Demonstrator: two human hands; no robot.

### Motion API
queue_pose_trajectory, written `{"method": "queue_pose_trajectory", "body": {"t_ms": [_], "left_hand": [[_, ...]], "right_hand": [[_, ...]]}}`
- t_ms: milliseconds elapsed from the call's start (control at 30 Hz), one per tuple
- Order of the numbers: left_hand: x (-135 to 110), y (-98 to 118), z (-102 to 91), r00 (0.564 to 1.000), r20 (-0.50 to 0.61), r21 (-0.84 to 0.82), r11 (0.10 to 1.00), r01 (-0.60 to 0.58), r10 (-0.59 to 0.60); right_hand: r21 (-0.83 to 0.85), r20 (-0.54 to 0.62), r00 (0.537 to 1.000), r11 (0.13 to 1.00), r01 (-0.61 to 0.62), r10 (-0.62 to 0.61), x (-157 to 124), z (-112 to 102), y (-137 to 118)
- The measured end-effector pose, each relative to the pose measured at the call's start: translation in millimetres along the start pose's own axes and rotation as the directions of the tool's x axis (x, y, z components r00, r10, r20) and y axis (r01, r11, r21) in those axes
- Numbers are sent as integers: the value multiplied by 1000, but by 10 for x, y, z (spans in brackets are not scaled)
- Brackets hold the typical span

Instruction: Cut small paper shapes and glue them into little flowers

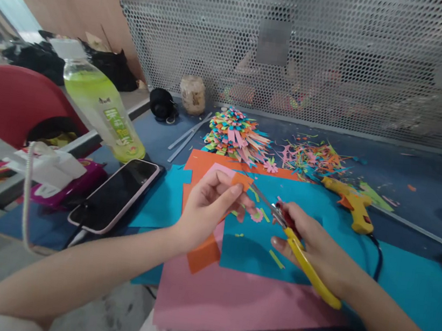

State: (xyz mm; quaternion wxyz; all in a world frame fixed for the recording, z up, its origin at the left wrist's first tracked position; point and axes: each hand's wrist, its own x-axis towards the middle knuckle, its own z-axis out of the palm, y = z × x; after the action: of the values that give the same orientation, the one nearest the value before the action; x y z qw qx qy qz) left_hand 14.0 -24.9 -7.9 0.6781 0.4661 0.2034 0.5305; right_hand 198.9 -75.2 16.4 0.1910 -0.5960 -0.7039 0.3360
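Observation:
Between the thumb and fingers of my left hand (210, 205) is a small piece of orange paper (242, 181). My right hand (316, 243) grips scissors (306, 263) with yellow handles, their blades pointing at the orange paper's right edge. Whether the blades touch the paper I cannot tell. Below my hands lie a blue paper sheet (258, 257) and a pink paper sheet (235, 303), with orange paper (204, 255) under my left wrist. Thin green paper strips (276, 259) and a small pink paper flower (257, 215) rest on the blue sheet.
A colourful pile of fringed paper (233, 134) and paper scraps (315, 159) lie behind. At right is a yellow glue gun (349, 201) with a cord. On the left are a phone (117, 192), a tilted drink bottle (102, 106) and a red chair (21, 106). A perforated metal panel (321, 54) stands behind.

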Motion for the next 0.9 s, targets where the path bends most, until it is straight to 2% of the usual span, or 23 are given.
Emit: {"method": "queue_pose_trajectory", "body": {"t_ms": [233,600,900], "left_hand": [[-22,-42,47,998,67,23,1000,-9,8],[-41,-22,68,990,141,95,995,-25,11],[-52,-38,52,989,148,83,996,-21,9]], "right_hand": [[-2,25,998,999,51,-51,4,30,34],[90,74,996,995,46,-53,-4,37,49],[94,59,997,994,51,-56,-14,37,26]]}}
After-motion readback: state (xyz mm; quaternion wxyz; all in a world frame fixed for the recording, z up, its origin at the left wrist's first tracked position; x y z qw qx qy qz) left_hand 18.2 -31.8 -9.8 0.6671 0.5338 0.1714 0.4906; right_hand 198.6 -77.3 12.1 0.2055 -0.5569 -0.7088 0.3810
